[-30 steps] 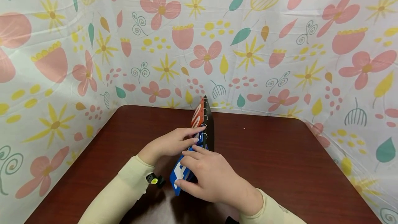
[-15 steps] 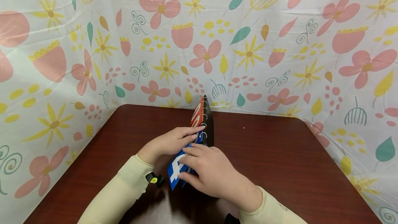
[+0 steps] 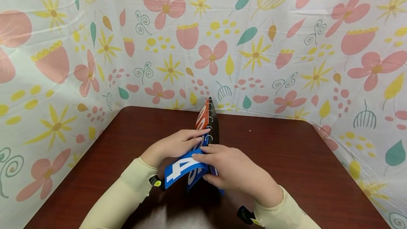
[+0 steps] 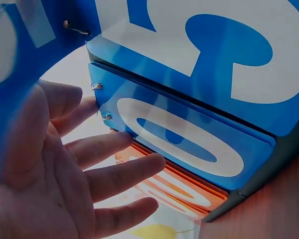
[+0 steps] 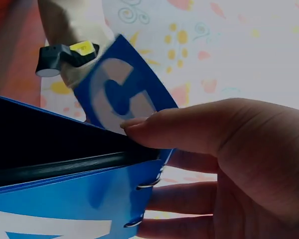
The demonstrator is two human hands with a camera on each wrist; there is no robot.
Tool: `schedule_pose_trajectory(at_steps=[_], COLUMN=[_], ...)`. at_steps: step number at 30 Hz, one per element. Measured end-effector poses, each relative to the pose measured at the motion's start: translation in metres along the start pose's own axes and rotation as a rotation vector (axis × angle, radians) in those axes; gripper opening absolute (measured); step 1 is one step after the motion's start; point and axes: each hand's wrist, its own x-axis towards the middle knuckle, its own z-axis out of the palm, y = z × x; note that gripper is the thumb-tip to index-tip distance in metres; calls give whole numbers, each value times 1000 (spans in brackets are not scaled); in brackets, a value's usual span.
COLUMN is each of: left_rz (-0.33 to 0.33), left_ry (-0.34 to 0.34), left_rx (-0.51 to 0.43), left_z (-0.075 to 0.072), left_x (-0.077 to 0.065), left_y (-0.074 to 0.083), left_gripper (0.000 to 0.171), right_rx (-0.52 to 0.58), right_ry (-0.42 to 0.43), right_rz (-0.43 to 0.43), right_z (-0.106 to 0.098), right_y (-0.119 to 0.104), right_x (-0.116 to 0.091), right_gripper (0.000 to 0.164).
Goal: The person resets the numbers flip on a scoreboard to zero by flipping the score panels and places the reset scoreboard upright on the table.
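Observation:
A flip scoreboard point(image 3: 215, 124) with a black stand and wire rings point(image 3: 208, 128) stands edge-on on the table. My left hand point(image 3: 171, 146) has its fingers straight, the index fingertip at the rings near the middle. In the left wrist view those fingers point(image 4: 122, 177) lie beside a small blue 0 card point(image 4: 254, 159), with orange cards point(image 4: 217, 199) beyond it. My right hand point(image 3: 236, 167) pinches a large blue number card point(image 3: 181, 168) near its ringed edge; a white 4 faces up. In the right wrist view the thumb point(image 5: 179, 122) lies over the card edge, fingers behind the rings.
The dark reddish-brown table point(image 3: 279, 158) spreads to both sides. A flower-patterned white curtain point(image 3: 254, 27) encloses the back and sides. Black wrist devices point(image 3: 246, 215) sit at the sleeves. Another large blue card point(image 4: 289, 117) hangs near the left palm.
The large blue card has swung up and to the left, its 4 turning to face up. My right hand has moved right, toward the rings. My left hand stays in place.

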Motion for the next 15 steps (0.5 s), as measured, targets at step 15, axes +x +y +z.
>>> schedule_pose_trajectory(at_steps=[15], left_rz=[36], left_ry=[-13], left_rx=[-6], left_z=[0], left_x=[-1], left_y=[1], left_gripper=[52], right_rx=[56], right_ry=[-101], right_rz=[-88], right_z=[18], right_y=[5], right_x=[11], right_gripper=[31])
